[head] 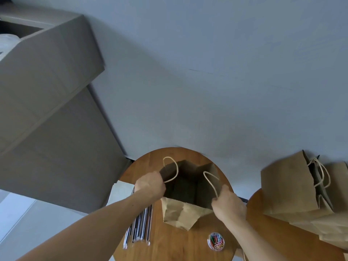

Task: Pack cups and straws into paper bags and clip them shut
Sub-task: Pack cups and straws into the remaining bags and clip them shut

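Observation:
A brown paper bag [180,213] stands upright on a round wooden table [178,245], its mouth spread wide and dark inside. My left hand [150,185] grips the bag's left rim by one cord handle. At the right rim, my right hand [227,204] grips the paper beside the other cord handle. A bundle of wrapped black straws [140,227] lies on the table to the left of the bag, partly under my left forearm. A small clear tub of coloured paper clips [216,241] sits in front of the bag. No cups are visible.
Other brown paper bags [293,187] stand on a second wooden table [282,242] at the right. A white sheet [120,191] lies at the left table edge. A plain wall rises close behind, with grey cabinets [47,110] at the left.

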`<act>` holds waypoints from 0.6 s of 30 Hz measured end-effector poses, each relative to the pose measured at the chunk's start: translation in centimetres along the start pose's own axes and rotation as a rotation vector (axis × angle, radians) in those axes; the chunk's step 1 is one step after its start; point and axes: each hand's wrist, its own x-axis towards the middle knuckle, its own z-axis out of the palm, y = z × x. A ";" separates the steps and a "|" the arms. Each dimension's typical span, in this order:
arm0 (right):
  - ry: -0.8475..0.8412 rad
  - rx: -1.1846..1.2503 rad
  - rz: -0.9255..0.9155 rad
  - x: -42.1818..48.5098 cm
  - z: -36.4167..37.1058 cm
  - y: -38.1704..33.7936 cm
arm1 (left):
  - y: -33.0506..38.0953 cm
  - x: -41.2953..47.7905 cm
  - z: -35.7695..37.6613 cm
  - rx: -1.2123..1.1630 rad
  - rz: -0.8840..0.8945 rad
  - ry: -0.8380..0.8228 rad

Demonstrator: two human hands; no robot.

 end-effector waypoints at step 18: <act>-0.404 0.347 -0.168 -1.3 -0.7 -1.3 | -0.7 -0.3 -2.4 -0.009 0.253 -0.508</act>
